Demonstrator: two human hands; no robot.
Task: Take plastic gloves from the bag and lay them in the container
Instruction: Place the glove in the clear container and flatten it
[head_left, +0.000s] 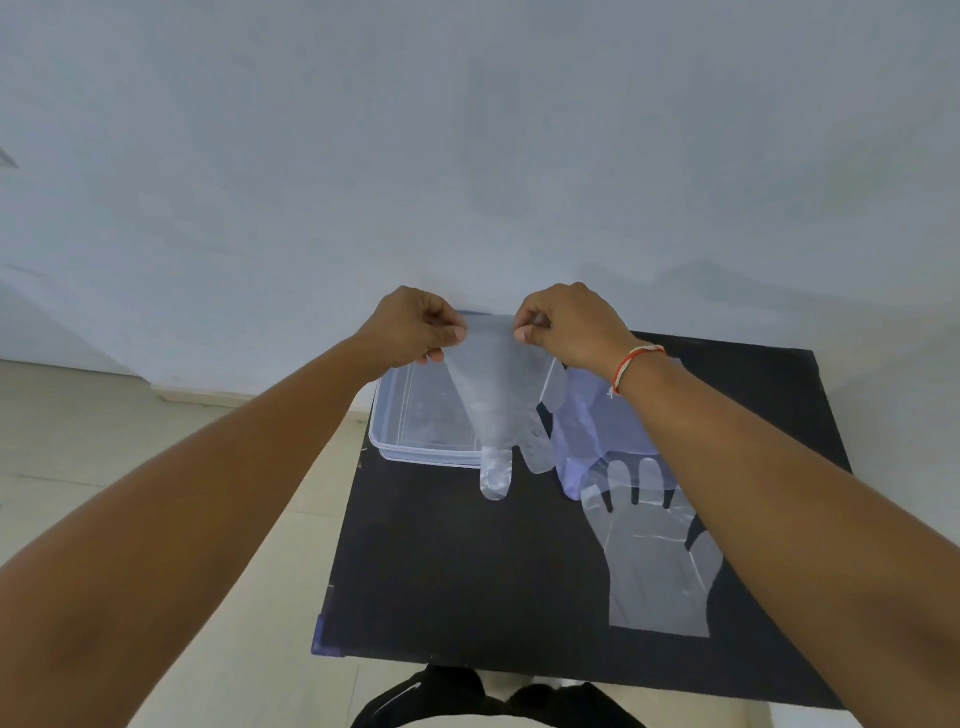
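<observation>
Both hands hold one clear plastic glove (498, 400) by its cuff, above the table's far side. My left hand (415, 327) pinches the cuff's left corner and my right hand (569, 325) pinches the right corner. The glove hangs with its fingers pointing down, in front of a clear plastic container (395, 431) at the table's far left. A second clear glove (654, 561) lies flat on the black table top, fingers pointing away from me. Its fingertips overlap the pale bluish plastic bag (597, 421), which lies to the right of the container.
The small black table (441, 571) stands against a white wall (467, 156). Pale floor tiles (156, 426) lie to its left. My dark-clothed legs (467, 701) show below the table's near edge. A red and white thread band circles my right wrist.
</observation>
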